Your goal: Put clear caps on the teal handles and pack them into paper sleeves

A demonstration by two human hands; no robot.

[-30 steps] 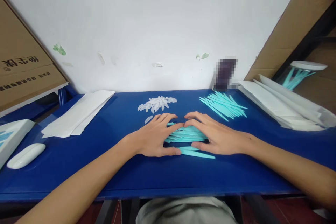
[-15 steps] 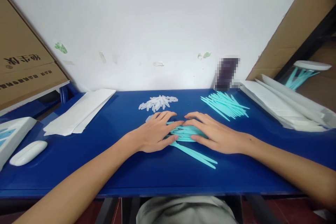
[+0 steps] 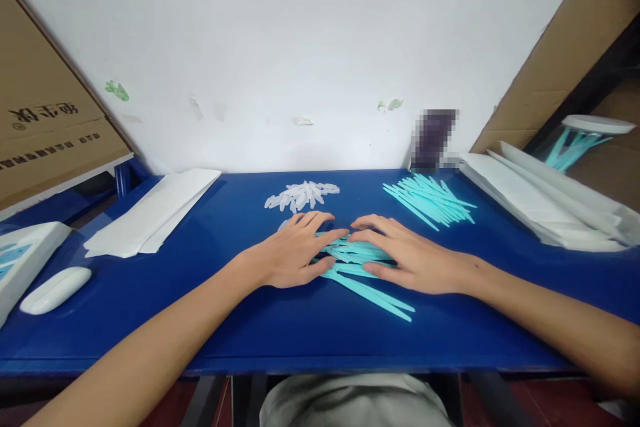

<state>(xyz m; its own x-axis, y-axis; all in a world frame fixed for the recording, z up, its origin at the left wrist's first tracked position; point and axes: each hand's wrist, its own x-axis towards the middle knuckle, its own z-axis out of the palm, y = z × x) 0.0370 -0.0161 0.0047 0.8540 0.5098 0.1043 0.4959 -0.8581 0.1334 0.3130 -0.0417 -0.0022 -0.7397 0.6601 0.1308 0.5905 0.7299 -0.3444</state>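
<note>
A loose pile of slim turquoise plastic sticks (image 3: 357, 252) lies on the blue table under my fingers; their exact kind is unclear. My left hand (image 3: 297, 253) rests over the pile's left end, fingers spread and palm down. From the other side, my right hand (image 3: 403, 253) lies on the right end, its fingers also apart, thumb touching a stick. Two sticks (image 3: 375, 295) point out towards the front right. Beyond my hands are a heap of small whitish translucent pieces (image 3: 303, 195) and a second pile of turquoise sticks (image 3: 430, 199).
White paper sheets (image 3: 155, 213) lie at the left, near a white computer mouse (image 3: 56, 290) and a white box (image 3: 30, 253). White bags (image 3: 545, 200) lie at the right. A lidded clear jar (image 3: 580, 143) holds more sticks. Cardboard (image 3: 55, 93) stands at the left.
The sticks under my hands have shifted slightly, and one now lies apart at the near side of the pile by my right thumb. Both hands stay almost in place.
</note>
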